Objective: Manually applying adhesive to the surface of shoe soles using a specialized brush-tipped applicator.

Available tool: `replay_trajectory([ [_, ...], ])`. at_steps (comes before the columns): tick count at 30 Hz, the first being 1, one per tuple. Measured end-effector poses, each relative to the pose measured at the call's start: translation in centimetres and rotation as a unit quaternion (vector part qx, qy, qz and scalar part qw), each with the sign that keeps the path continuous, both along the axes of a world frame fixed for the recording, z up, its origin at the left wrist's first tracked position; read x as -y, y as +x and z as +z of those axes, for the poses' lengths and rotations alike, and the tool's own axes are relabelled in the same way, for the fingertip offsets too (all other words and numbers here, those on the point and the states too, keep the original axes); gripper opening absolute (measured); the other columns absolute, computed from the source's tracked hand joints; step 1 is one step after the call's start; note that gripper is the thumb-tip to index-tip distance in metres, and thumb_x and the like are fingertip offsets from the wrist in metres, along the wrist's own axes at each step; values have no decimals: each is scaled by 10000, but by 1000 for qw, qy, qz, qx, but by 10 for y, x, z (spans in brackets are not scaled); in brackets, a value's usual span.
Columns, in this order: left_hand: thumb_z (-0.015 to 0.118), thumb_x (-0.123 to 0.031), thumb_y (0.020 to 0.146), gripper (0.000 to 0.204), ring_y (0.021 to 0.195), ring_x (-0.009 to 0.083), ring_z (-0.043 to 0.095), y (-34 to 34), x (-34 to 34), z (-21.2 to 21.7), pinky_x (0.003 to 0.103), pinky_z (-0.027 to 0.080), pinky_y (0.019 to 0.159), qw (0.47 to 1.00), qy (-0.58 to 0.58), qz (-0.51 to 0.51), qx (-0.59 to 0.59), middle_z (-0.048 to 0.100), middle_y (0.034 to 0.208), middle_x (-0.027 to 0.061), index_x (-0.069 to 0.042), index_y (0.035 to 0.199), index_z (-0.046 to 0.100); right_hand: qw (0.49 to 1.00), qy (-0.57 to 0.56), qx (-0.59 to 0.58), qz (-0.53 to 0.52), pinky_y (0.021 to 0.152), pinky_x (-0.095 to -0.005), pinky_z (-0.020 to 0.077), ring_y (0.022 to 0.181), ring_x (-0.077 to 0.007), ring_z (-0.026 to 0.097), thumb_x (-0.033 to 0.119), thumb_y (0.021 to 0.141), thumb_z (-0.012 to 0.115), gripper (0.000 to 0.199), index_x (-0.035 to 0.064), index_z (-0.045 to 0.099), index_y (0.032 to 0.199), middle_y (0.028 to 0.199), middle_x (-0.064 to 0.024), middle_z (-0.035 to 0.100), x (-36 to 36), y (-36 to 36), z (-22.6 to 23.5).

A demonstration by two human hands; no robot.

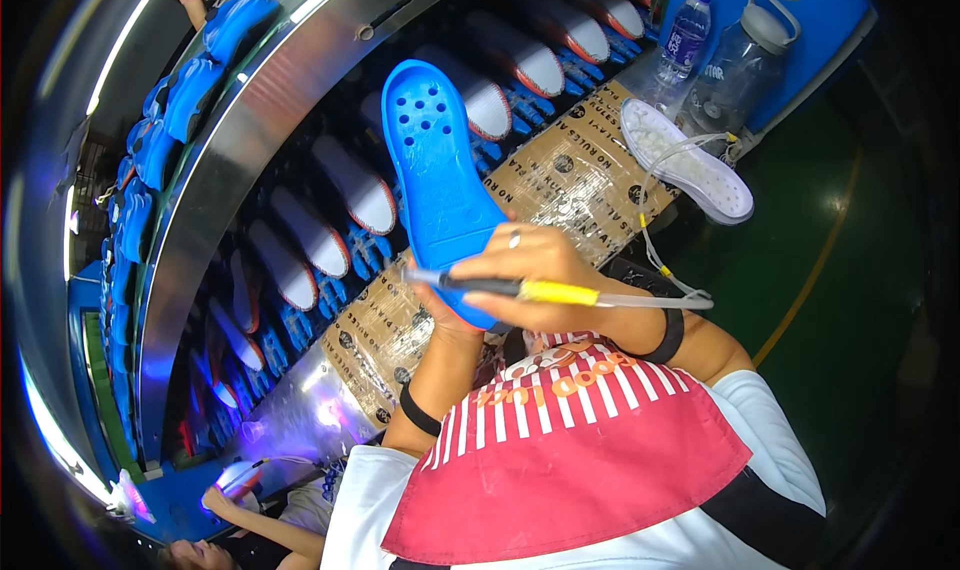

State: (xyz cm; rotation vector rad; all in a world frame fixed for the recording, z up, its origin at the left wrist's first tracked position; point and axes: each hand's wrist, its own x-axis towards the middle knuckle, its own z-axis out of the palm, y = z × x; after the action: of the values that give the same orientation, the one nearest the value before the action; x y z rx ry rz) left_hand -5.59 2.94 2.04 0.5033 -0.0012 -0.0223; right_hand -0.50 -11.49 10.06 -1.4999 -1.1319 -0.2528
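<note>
A blue shoe sole (440, 185), long and shallow with a raised rim and several round holes near the toe, is held up in front of me, toe pointing away. My left hand (452, 312) grips its heel end from below, fingers partly hidden behind it. Across the heel, my right hand (540, 260) pinches a pen-like brush (490, 286) with a dark handle and a yellow sleeve. A clear tube (640, 301) runs from the brush's back end. Its grey tip, blurred, lies over the sole's left edge; whether it touches cannot be made out.
Behind the sole, a curved rack carries white-bottomed shoe uppers (365, 185) above blue pieces. A cardboard-covered ledge (560, 170) runs alongside. At right are a white sole (685, 160), a water bottle (686, 35) and a clear jug (740, 70). Another person's arm (260, 525) shows lower left.
</note>
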Motion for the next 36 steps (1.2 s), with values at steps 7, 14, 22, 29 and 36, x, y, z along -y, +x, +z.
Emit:
replay_trajectory([
  [7, 433, -616, 798, 723, 1157, 274, 510, -10, 5, 4, 431, 414, 993, 982, 33, 137, -125, 508, 1291, 124, -123, 1327, 437, 986, -6, 13, -164, 573, -321, 470, 618, -241, 587, 25, 680, 711, 265, -17, 657, 935, 708, -115, 623, -2, -4, 1],
  [14, 533, -755, 666, 1033, 1128, 380, 522, -9, -4, 19, 494, 439, 957, 998, 62, 20, 23, 471, 1277, 260, -49, 1387, 310, 997, 12, -40, 63, 615, -344, 480, 637, -238, 605, 64, 671, 733, 274, -1, 666, 929, 723, -105, 634, -2, -21, 3],
  [22, 502, -651, 724, 935, 1120, 446, 503, -8, -18, 43, 534, 479, 875, 998, -15, 13, 58, 460, 1272, 279, -32, 1394, 297, 995, -41, -36, 90, 623, -334, 471, 677, -241, 604, 61, 681, 748, 291, 6, 671, 956, 760, -112, 640, 2, -36, 0],
  [29, 494, -631, 713, 929, 1093, 449, 515, -9, -28, 63, 532, 501, 821, 996, -27, 56, 66, 447, 1278, 283, -30, 1393, 297, 992, -39, -107, 50, 596, -305, 448, 652, -207, 577, 31, 692, 745, 320, -13, 668, 1000, 734, -103, 630, 10, -36, 1],
  [36, 512, -665, 712, 972, 1107, 466, 506, -4, -42, 64, 534, 501, 838, 994, 1, 42, 102, 417, 1296, 310, -26, 1404, 274, 962, -49, -168, 208, 666, -317, 471, 691, -226, 604, 97, 728, 745, 310, 37, 680, 1025, 776, -99, 649, 11, -40, 4],
])
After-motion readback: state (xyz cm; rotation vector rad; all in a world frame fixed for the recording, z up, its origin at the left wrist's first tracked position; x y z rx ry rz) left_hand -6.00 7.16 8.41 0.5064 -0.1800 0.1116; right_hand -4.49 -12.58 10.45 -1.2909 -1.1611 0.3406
